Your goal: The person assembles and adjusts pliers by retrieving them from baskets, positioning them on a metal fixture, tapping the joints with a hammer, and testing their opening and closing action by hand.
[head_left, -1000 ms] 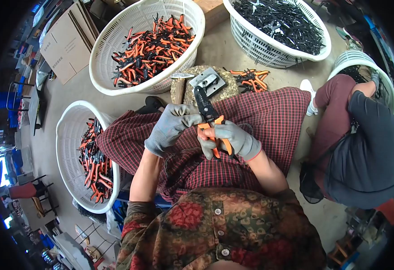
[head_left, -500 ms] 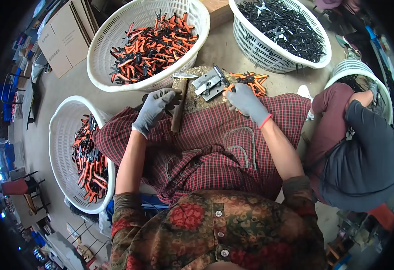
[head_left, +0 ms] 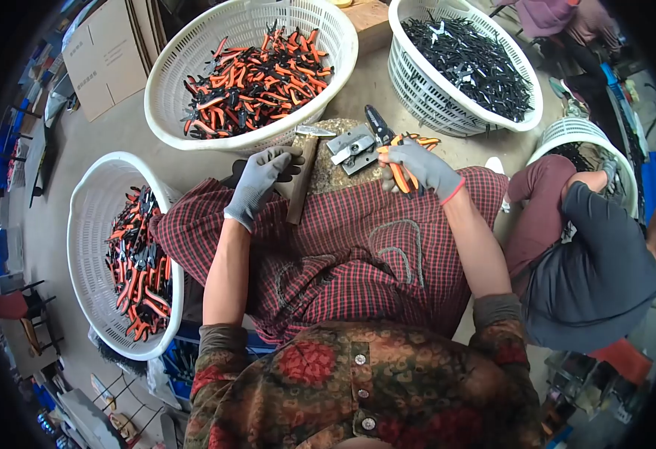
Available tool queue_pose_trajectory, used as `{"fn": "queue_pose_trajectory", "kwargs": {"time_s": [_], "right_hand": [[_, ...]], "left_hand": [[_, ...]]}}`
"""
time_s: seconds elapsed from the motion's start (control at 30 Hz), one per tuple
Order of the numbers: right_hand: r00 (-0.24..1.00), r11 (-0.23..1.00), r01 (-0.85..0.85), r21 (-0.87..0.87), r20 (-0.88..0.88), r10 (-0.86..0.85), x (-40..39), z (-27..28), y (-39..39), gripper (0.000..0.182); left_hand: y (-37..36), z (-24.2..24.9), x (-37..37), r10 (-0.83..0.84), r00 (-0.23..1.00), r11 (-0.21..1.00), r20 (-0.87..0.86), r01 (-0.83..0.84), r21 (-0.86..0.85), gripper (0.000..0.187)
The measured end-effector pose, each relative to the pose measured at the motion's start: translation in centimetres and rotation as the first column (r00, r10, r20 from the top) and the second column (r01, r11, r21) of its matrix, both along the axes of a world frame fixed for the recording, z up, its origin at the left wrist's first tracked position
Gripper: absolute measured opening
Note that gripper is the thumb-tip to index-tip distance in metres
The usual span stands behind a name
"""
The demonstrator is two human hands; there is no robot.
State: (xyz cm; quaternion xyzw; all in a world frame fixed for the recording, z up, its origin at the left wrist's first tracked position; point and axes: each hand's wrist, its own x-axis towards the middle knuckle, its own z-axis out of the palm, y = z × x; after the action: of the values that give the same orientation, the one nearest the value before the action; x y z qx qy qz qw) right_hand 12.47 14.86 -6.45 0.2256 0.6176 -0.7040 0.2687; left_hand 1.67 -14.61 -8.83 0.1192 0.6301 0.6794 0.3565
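Note:
My right hand (head_left: 429, 170), in a grey glove, is closed around pliers (head_left: 403, 178) with orange and black handles; their dark jaws point up and away, beside the metal fixture (head_left: 352, 150). My left hand (head_left: 259, 183), gloved in grey with dark fingertips, is curled closed left of the hammer (head_left: 302, 179); what it holds, if anything, I cannot make out. The hammer lies with its head on the round work block (head_left: 331, 179) and its wooden handle toward my lap. More orange-handled pliers lie on the block's right side, partly hidden behind my right hand.
Ahead, a white basket (head_left: 157, 112) holds many orange-black pliers; another basket (head_left: 81, 224) of them stands at left. A third basket (head_left: 410, 82) at upper right contains dark metal parts. At right, a person (head_left: 590, 277) sits beside a basket (head_left: 627, 161). Cardboard (head_left: 107, 60) leans at upper left.
The pliers in my right hand now show more of their handles, with the jaws raised beside the fixture. My right hand has shifted slightly right; my left hand stays nearly in place.

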Motion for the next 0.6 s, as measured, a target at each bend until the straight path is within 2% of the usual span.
{"fn": "queue_pose_trajectory", "kwargs": {"time_s": [0.03, 0.07, 0.13, 0.17, 0.27, 0.3, 0.33, 0.4, 0.43, 0.47, 0.5, 0.53, 0.57, 0.6], "right_hand": [[0.998, 0.990, 0.049, -0.133, -0.020, -0.052, 1.0, 1.4, -1.0, 0.024], [0.999, 0.977, 0.002, -0.215, -0.045, -0.012, 1.6, 2.6, -1.5, 0.018], [0.998, 0.931, -0.007, -0.366, -0.054, -0.014, 2.3, 2.5, -2.6, 0.018], [0.996, 0.894, -0.059, -0.445, -0.092, 0.020, 2.4, 2.0, -3.1, 0.019], [0.979, 0.895, -0.148, -0.422, -0.188, 0.073, 3.1, 3.0, -5.5, 0.022], [0.973, 0.875, -0.190, -0.446, -0.205, 0.107, 3.0, 3.0, -6.2, 0.023], [0.969, 0.833, -0.220, -0.508, -0.214, 0.125, 2.9, 2.6, -7.0, 0.025], [0.961, 0.818, -0.272, -0.507, -0.188, 0.203, 2.1, 2.7, -8.9, 0.027], [0.958, 0.855, -0.272, -0.441, -0.211, 0.196, 1.8, 2.6, -10.1, 0.029], [0.901, 0.935, -0.337, -0.110, -0.325, 0.287, 1.0, 2.1, -10.2, 0.030], [0.824, 0.914, -0.330, 0.237, -0.400, 0.401, 0.2, 1.4, -9.9, 0.031], [0.738, 0.797, -0.246, 0.551, -0.427, 0.523, -0.5, 1.5, -9.7, 0.032], [0.761, 0.906, -0.013, 0.424, -0.583, 0.284, -0.4, 1.9, -9.2, 0.032], [0.801, 0.925, 0.192, 0.329, -0.596, 0.046, -1.3, -1.0, -7.4, 0.030]], "left_hand": [[-0.1, 0.0, 0.0, -0.024, 1.000, 1.000, 0.000, 0.024, 0.014, 0.030], [-0.1, 0.1, 0.1, -0.029, 1.000, 0.999, 0.010, 0.029, 0.020, 0.030], [0.3, 0.9, 0.5, -0.036, 0.999, 0.999, 0.029, 0.035, 0.034, 0.032], [0.3, 0.4, 0.3, -0.085, 0.996, 0.994, -0.015, 0.086, 0.065, 0.041], [1.7, 3.6, 2.0, -0.136, 0.989, 0.970, 0.052, 0.123, 0.209, 0.053], [2.4, 3.4, 2.0, -0.206, 0.973, 0.949, 0.107, 0.172, 0.265, 0.061], [3.2, 4.4, 3.0, -0.292, 0.940, 0.899, 0.178, 0.207, 0.385, 0.060], [4.1, 5.4, 4.1, -0.250, 0.963, 0.914, -0.101, 0.269, 0.303, 0.053], [3.7, 7.6, 4.4, -0.224, 0.965, 0.966, -0.134, 0.238, 0.099, 0.045], [3.2, 6.9, 4.1, -0.164, 0.986, 0.972, -0.020, 0.165, 0.169, 0.040], [2.2, 8.6, 3.7, -0.050, 0.998, 0.987, -0.049, 0.056, 0.148, 0.039], [0.6, 10.4, 3.0, 0.061, 0.995, 0.990, -0.078, -0.051, 0.129, 0.038], [-1.9, 9.4, 1.0, 0.161, 0.957, 0.980, -0.241, -0.127, 0.152, 0.038], [-5.1, 9.5, -1.0, 0.202, 0.862, 0.979, -0.466, -0.195, 0.064, 0.039]]}}
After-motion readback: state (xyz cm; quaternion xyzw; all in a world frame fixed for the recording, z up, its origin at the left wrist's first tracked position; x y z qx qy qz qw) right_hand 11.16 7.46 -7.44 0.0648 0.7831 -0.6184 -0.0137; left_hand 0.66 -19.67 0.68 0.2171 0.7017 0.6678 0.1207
